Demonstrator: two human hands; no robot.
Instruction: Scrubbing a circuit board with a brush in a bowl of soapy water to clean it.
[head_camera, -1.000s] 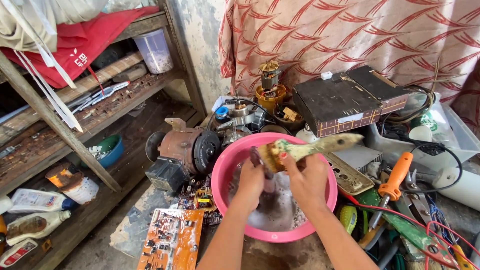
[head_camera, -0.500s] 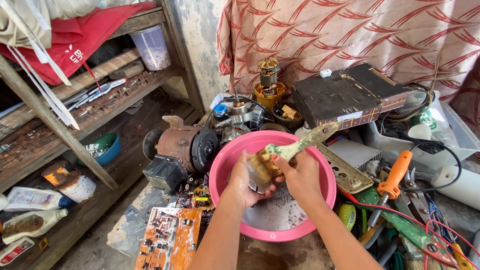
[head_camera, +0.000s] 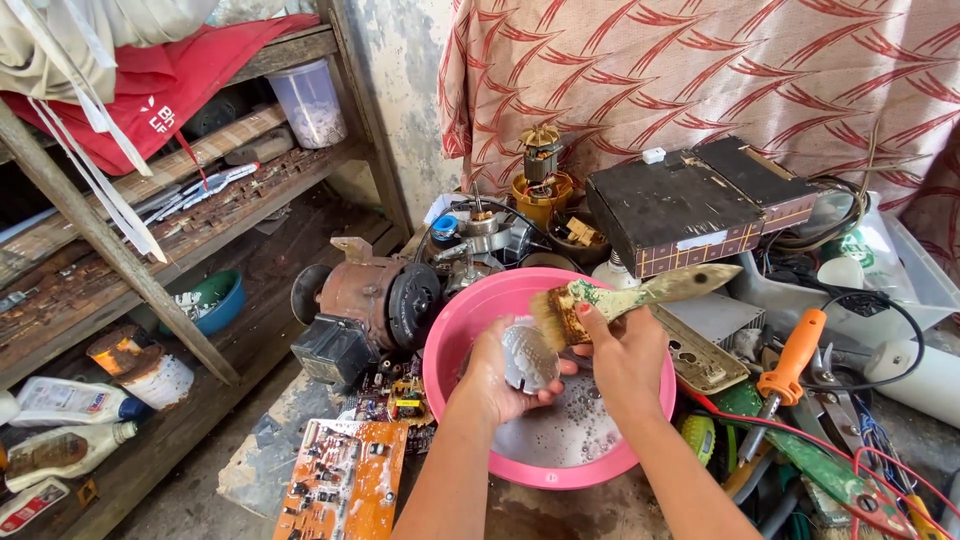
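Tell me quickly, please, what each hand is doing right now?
Left hand: closed around a small round metal part over the pink basin.
Right hand: closed on a paintbrush, bristles against the part.

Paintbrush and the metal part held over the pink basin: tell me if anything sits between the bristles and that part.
Nothing visible does. The right hand holds the paintbrush with its bristles right against the soapy metal part, which the left hand cups above the pink basin. Only foam lies between them.

Both forearms reaching forward, left hand (head_camera: 497, 375) cupped, right hand (head_camera: 625, 355) gripping closed
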